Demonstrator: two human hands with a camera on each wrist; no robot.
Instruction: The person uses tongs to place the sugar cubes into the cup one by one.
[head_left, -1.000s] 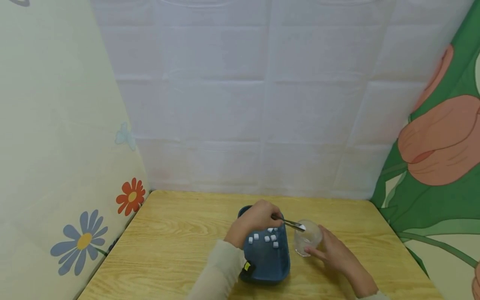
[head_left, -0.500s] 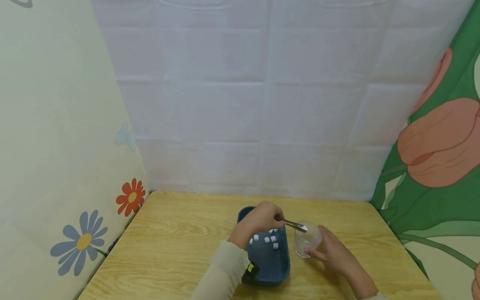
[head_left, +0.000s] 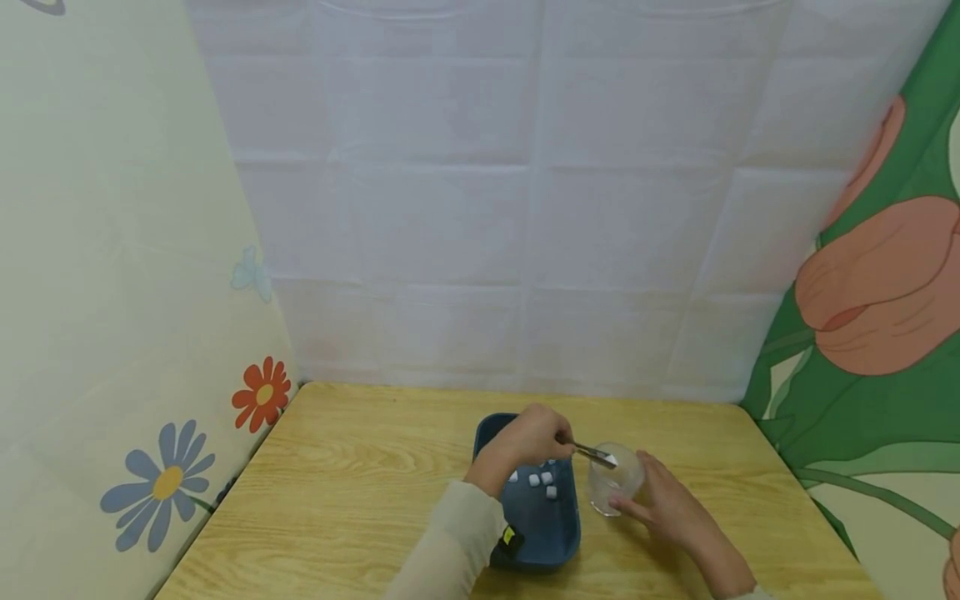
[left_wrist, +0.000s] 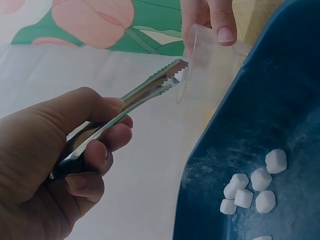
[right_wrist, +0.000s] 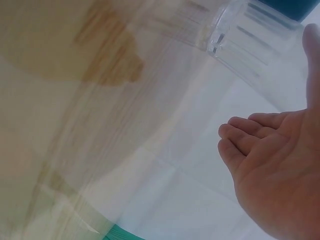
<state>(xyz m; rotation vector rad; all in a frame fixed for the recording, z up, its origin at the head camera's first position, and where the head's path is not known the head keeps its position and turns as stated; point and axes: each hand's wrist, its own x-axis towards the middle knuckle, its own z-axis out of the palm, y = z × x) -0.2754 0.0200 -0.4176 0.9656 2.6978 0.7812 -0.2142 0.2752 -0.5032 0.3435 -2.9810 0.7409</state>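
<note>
My left hand (head_left: pixel 528 437) grips metal tongs (left_wrist: pixel 145 92) with serrated tips. A small white cube (left_wrist: pixel 181 75), like a sugar cube, sits between those tips at the mouth of a clear cup (head_left: pixel 604 493). The cup stands upright on the table, right of a dark blue tray (head_left: pixel 536 542). My right hand (head_left: pixel 667 504) holds the cup from its right side, thumb at the front and fingers behind. Several more white cubes (left_wrist: pixel 243 198) lie in the tray, partly hidden by my left hand in the head view.
The wood-grain table (head_left: pixel 375 467) extends to both sides of the tray. A white sheet (head_left: pixel 450 208) hangs behind it, and flower-print cloths flank it left and right. A black band with a yellow patch (head_left: pixel 508 536) is at my left cuff, over the tray's edge.
My left hand has shifted slightly right, bringing the tong tips and the white cube further over the cup's mouth. The right hand and cup have barely moved.
</note>
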